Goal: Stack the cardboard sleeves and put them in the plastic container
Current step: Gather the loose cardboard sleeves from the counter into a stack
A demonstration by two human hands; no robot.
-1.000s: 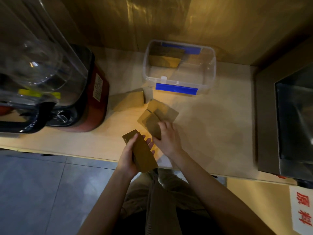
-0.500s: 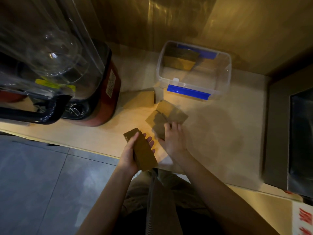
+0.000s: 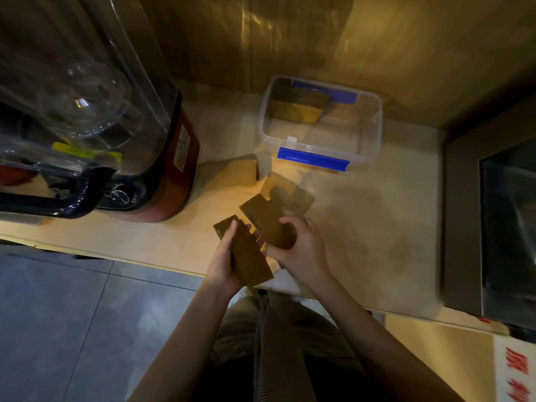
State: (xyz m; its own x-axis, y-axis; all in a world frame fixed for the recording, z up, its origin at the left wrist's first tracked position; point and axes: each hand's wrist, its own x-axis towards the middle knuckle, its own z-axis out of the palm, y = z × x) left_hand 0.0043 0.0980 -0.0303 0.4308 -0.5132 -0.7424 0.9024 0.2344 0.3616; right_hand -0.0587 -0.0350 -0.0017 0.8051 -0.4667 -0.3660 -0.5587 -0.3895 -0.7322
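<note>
A pale wooden counter (image 3: 377, 227) runs under a dim wood-panelled wall. At far left stands a red-based blender (image 3: 162, 169) with a clear jug. Just right of it a loose cardboard sleeve (image 3: 232, 174) lies flat on the counter. The left hand (image 3: 224, 262) has its fingers clamped on a stack of sleeves (image 3: 246, 253) near the counter's front edge. The right hand (image 3: 301, 250) has its fingers closed on a single sleeve (image 3: 266, 219), just beside the stack. Behind it lies another sleeve (image 3: 290, 192). Farther back sits the clear plastic container (image 3: 374, 126), with sleeves inside (image 3: 295, 107). A dark appliance (image 3: 493, 227) stands at far right.
</note>
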